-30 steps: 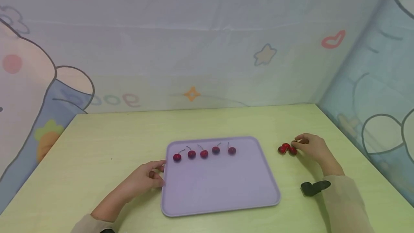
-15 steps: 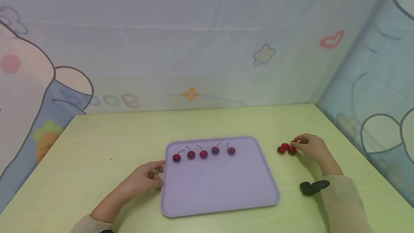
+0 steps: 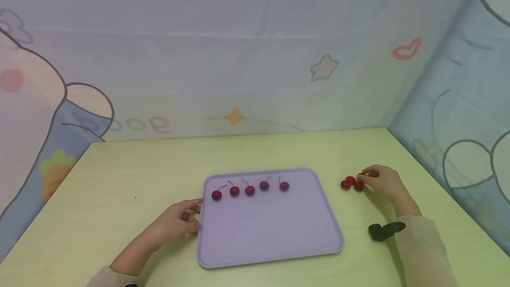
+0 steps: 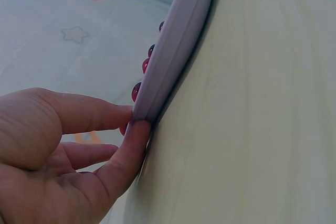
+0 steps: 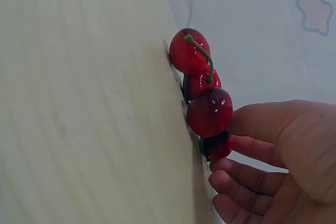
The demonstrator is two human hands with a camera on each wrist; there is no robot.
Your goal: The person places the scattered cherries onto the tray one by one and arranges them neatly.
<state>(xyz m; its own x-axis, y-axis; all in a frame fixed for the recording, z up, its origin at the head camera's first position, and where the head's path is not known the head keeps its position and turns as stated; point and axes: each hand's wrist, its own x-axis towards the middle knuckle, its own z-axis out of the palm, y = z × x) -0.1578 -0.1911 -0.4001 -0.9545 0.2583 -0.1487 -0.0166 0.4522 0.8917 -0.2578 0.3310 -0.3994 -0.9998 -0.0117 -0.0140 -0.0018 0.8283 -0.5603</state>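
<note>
A lilac tray (image 3: 271, 234) lies on the table, with several dark red stemmed cherries in a row near its far rim, one of them a cherry (image 3: 249, 190) in mid-row. My left hand (image 3: 171, 223) rests against the tray's left edge. Its thumb and forefinger touch the rim and outer wall in the left wrist view. To the right of the tray, my right hand (image 3: 384, 183) is at a small cluster of cherries (image 3: 347, 184). Seen from the right wrist, its thumb and fingers pinch the nearest cherry (image 5: 219, 146), partly hidden behind another cherry (image 5: 210, 112).
The pale yellow-green table (image 3: 159, 163) ends at a printed cloth backdrop (image 3: 255, 70) behind and at both sides. A black strap end (image 3: 385, 231) sticks out at the right sleeve (image 3: 422, 242).
Both hands stay in the same places, and the tray with its row of cherries keeps still. The head view has drifted very slightly. A little more red shows at the right fingertips.
</note>
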